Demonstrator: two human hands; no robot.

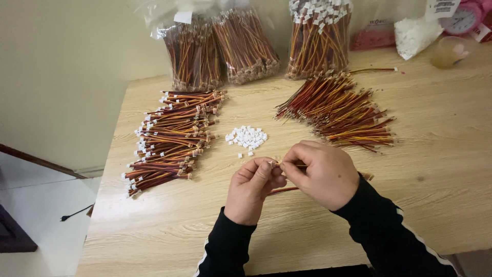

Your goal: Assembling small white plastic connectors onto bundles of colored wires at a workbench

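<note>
My left hand (pixel 253 187) and my right hand (pixel 323 172) meet over the wooden table (pixel 435 169), fingertips pinched together. Between them is a short red, yellow and brown wire lead (pixel 283 190); my right hand grips the wire and my left fingertips pinch a small white connector (pixel 271 163) at its end. Just beyond the hands lies a small heap of white connectors (pixel 246 137). A pile of leads with white connectors fitted (pixel 171 138) lies to the left. To the right is a pile of leads with bare ends (pixel 341 110).
Three clear bags of wire leads (pixel 246 46) stand along the back edge. A bag of white parts (pixel 415 33), a pink alarm clock (pixel 464 18) and a small cup (pixel 448 51) sit at the back right. The table's left edge drops to a white floor.
</note>
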